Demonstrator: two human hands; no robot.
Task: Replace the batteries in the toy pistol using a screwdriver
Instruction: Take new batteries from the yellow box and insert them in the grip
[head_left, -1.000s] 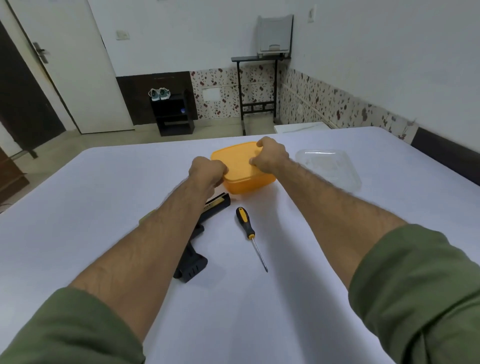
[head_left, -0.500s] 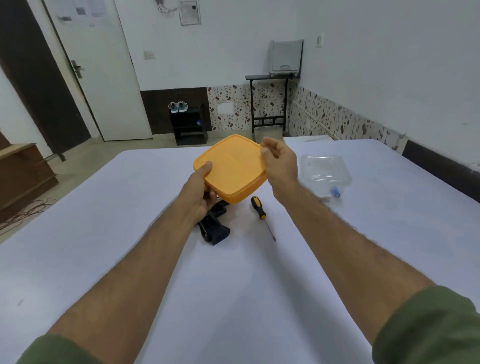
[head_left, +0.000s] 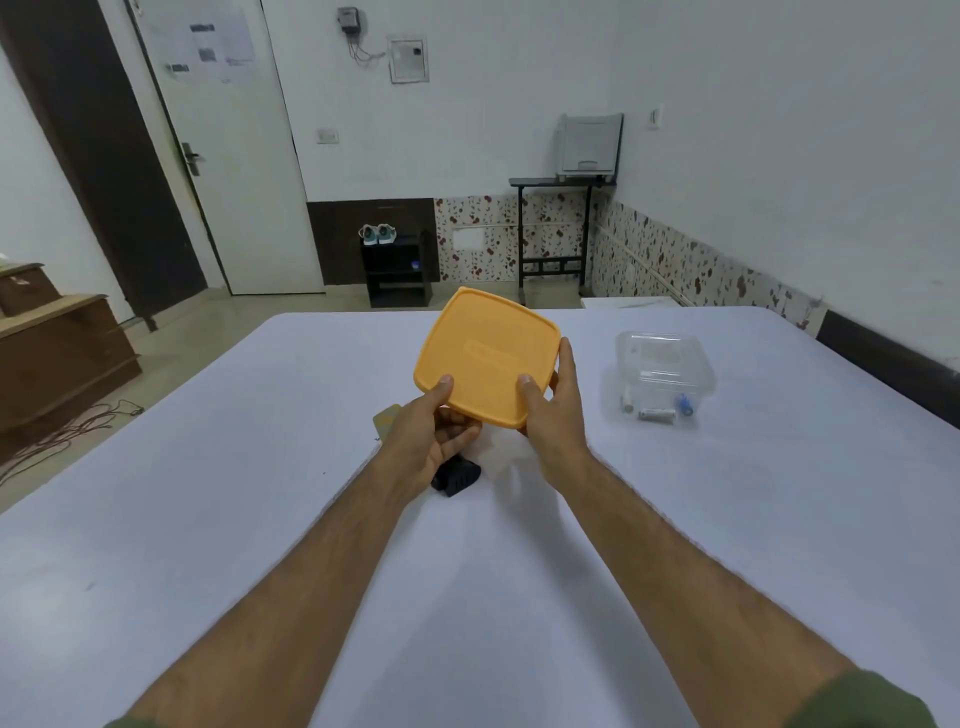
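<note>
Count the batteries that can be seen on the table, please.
3, all lying close in front of the clear box: a white battery at left, a white battery in the middle, a blue battery at right. More may be hidden.

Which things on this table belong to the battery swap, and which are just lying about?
Belong: black plastic toy pistol; loose cylindrical batteries; orange square plastic lid, gripped by left hand and right hand.
Lying about: clear plastic container; tan card.

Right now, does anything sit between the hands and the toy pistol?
Yes. Both the left hand and the right hand hold the orange lid above the toy pistol, so neither is free to reach it.
</note>
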